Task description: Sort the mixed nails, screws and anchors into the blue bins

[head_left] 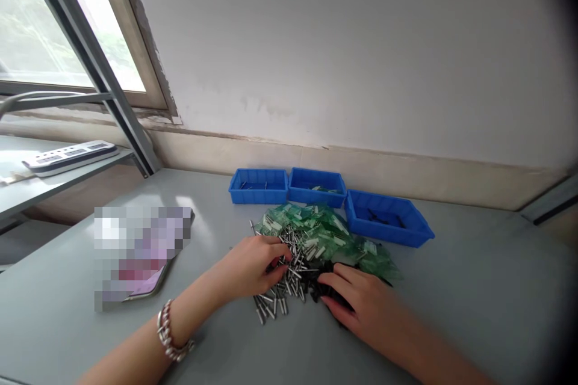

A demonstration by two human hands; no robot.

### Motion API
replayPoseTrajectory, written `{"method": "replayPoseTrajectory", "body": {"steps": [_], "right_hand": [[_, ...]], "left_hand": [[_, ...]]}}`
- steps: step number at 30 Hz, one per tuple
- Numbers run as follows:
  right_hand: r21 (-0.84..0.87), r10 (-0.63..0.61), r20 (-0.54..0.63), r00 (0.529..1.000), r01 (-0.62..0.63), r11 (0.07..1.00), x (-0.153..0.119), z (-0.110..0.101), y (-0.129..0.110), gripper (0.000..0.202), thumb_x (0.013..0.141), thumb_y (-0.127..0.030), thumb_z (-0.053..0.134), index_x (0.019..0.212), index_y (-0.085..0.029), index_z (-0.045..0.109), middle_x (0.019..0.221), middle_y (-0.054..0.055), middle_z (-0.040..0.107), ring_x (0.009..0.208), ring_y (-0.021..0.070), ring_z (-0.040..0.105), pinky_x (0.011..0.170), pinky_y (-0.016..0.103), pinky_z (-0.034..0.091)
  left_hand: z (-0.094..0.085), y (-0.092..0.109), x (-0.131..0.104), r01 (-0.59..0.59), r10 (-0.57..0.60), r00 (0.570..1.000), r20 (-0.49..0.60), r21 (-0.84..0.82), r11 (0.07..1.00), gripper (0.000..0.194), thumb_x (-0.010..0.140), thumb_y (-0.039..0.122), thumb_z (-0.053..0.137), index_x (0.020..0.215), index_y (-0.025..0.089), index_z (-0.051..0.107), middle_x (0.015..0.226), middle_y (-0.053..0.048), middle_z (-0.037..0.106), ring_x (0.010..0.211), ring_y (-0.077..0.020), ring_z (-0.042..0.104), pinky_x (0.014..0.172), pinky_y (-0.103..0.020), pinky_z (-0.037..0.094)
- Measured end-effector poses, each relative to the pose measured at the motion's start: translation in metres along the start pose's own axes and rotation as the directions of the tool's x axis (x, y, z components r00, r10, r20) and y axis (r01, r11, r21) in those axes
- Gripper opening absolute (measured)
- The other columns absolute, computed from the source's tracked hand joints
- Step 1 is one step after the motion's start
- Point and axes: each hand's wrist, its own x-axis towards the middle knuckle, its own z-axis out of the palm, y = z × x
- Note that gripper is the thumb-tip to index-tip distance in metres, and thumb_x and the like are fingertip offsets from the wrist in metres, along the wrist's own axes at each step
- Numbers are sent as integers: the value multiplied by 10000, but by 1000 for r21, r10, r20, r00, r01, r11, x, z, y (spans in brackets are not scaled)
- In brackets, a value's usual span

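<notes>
A heap of thin silvery metal pins (266, 304), each with a thicker end, lies mid-table. My left hand (259, 261), with a beaded bracelet on its wrist, reaches into this heap, fingers curled and fingertips among the pins. Just to the right is a small pile of black parts (312, 284), too dark to name more exactly. My right hand (361, 298) bends its fingers and thumb around some of them, hiding part of the pile. Behind both hands spread crumpled green clear bags (334, 240) with white-and-green pieces.
Three blue bins stand along the back: a left bin (258, 195) with a few pins, a middle bin (316, 197) with greenish pieces, a right bin (388, 231) with black parts. A phone (149, 280), partly blurred, lies left. A power strip (72, 156) rests on a side shelf.
</notes>
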Motion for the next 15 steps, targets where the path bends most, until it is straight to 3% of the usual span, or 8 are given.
{"method": "replayPoseTrajectory", "body": {"steps": [2, 3, 4, 6, 7, 8, 10, 15], "right_hand": [[0, -13, -11, 1000, 13, 1000, 0, 1, 0, 219, 819, -149, 490, 1007, -218, 579, 878, 37, 576, 786, 185, 577, 684, 328, 484], [-4, -19, -20, 1000, 19, 1000, -1, 2, 1, 224, 824, -151, 480, 1013, -216, 578, 890, 43, 578, 792, 186, 581, 692, 330, 487], [-10, -24, -26, 999, 24, 1000, -1, 3, 1, 227, 828, -153, 469, 1018, -214, 578, 900, 50, 580, 796, 188, 584, 696, 332, 491], [-22, -34, -33, 999, 33, 999, -2, 5, 3, 232, 837, -161, 448, 1023, -214, 576, 908, 57, 583, 797, 188, 590, 693, 330, 497], [-27, -39, -37, 999, 38, 999, -2, 6, 4, 234, 840, -164, 441, 1024, -217, 575, 908, 57, 584, 796, 188, 592, 691, 328, 500], [-32, -43, -41, 998, 42, 999, -2, 7, 5, 235, 843, -167, 436, 1025, -219, 574, 907, 57, 585, 796, 187, 594, 689, 326, 503], [-41, -55, -48, 997, 53, 998, -2, 9, 6, 236, 846, -176, 429, 1028, -223, 571, 907, 56, 587, 795, 185, 598, 681, 320, 507], [-71, -63, -55, 997, 59, 996, -3, 10, 6, 227, 849, -196, 444, 1037, -236, 565, 940, 61, 588, 811, 195, 605, 650, 320, 517]], "left_hand": [[-7, -6, -1, 150, -144, 984, -105, 54, 987, 198, 831, 223, 403, 839, 183, 596, 770, -48, 585, 657, -158, 548, 586, -270, 426], [-11, -12, -2, 274, -252, 946, -202, 85, 958, 224, 839, 232, 383, 849, 169, 598, 796, -72, 584, 698, -182, 556, 619, -299, 442], [-16, -20, -4, 401, -349, 879, -325, 107, 910, 245, 841, 244, 378, 910, 148, 593, 879, -110, 579, 784, -219, 558, 673, -342, 454], [-22, -38, -9, 667, -508, 677, -532, 154, 729, 360, 822, 320, 425, 1086, 104, 539, 1115, -216, 483, 998, -346, 478, 744, -481, 439], [-23, -47, -12, 766, -579, 593, -559, 169, 620, 426, 807, 354, 447, 1144, 101, 511, 1217, -250, 400, 1079, -408, 406, 757, -564, 409], [-23, -56, -14, 816, -636, 549, -543, 183, 548, 471, 802, 376, 455, 1185, 102, 483, 1283, -264, 331, 1129, -440, 347, 768, -625, 371], [-19, -70, -18, 858, -723, 506, -470, 187, 479, 510, 815, 407, 427, 1233, 116, 441, 1357, -261, 236, 1184, -457, 276, 769, -686, 324], [-6, -84, -21, 878, -810, 477, -341, 141, 457, 522, 847, 449, 348, 1256, 130, 409, 1381, -258, 208, 1198, -461, 260, 728, -690, 344]]}}
